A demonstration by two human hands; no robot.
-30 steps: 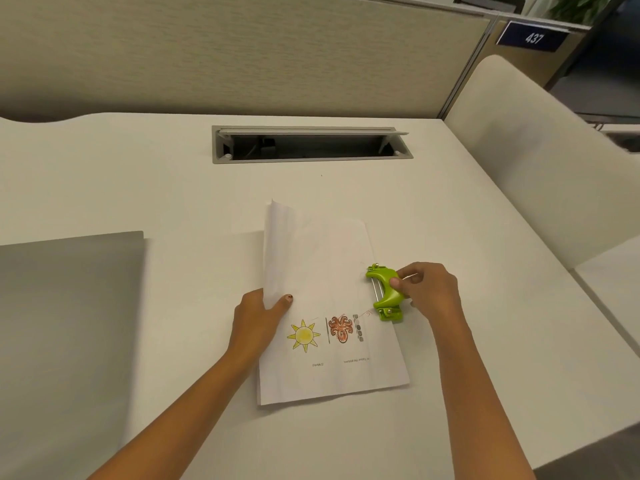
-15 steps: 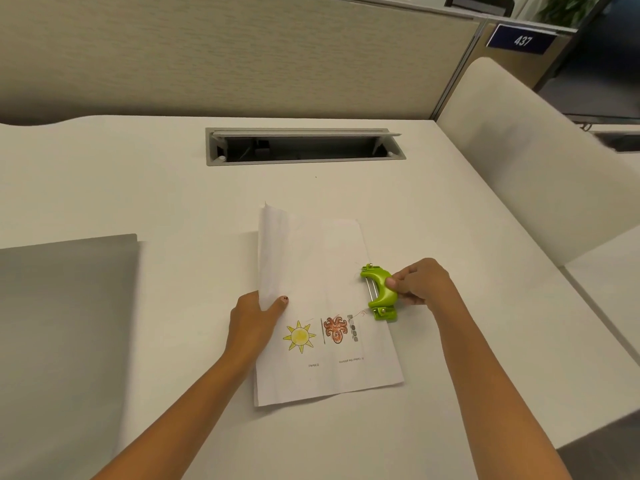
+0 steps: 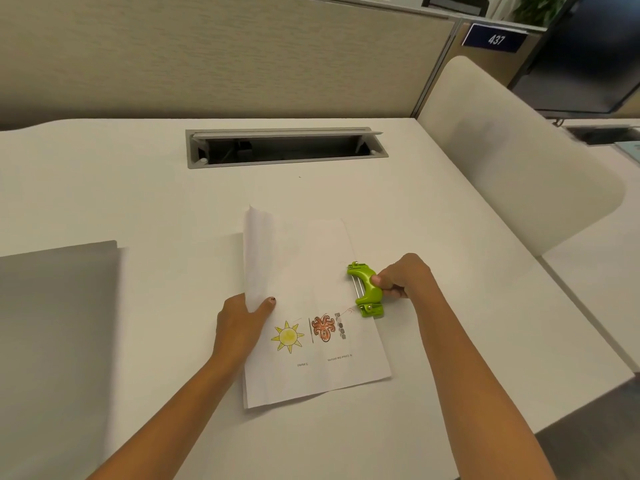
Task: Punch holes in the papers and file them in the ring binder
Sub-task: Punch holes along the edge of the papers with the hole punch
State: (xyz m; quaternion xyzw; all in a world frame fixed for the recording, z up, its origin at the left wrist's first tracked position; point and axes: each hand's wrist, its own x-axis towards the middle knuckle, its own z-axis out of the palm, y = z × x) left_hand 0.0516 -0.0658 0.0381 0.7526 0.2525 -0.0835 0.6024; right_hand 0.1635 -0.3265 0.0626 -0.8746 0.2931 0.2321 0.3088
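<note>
From the head camera, a stack of white printed papers (image 3: 311, 265) lies near the front of the white table (image 3: 138, 188), with a yellow sun and an orange creature coloured in on the top sheet. The left long edge of the papers stands curled up. The left hand (image 3: 242, 320) pinches that edge, with the thumb on the inner face and the fingers hidden behind the flap.

The right hand (image 3: 403, 275) has its fingers wrapped around a lime-green plastic hole punch (image 3: 365, 289). The punch is set against the right long edge of the papers, about halfway along, with its metal rods towards the sheet. The view does not show whether the paper edge is fully in the slot or whether the handle is pressed down.

A flat grey ring binder (image 3: 52, 323), or what appears to be one, lies closed on the table well to the left, apart from the papers.

The task looks to be at an early stage. The punch is lined up, no holes can be seen in the sheets, and opening the binder and filing the papers remain to be done.

Farther back are a recessed grey cable tray (image 3: 287, 147) and a cream chair back (image 3: 512, 161).
</note>
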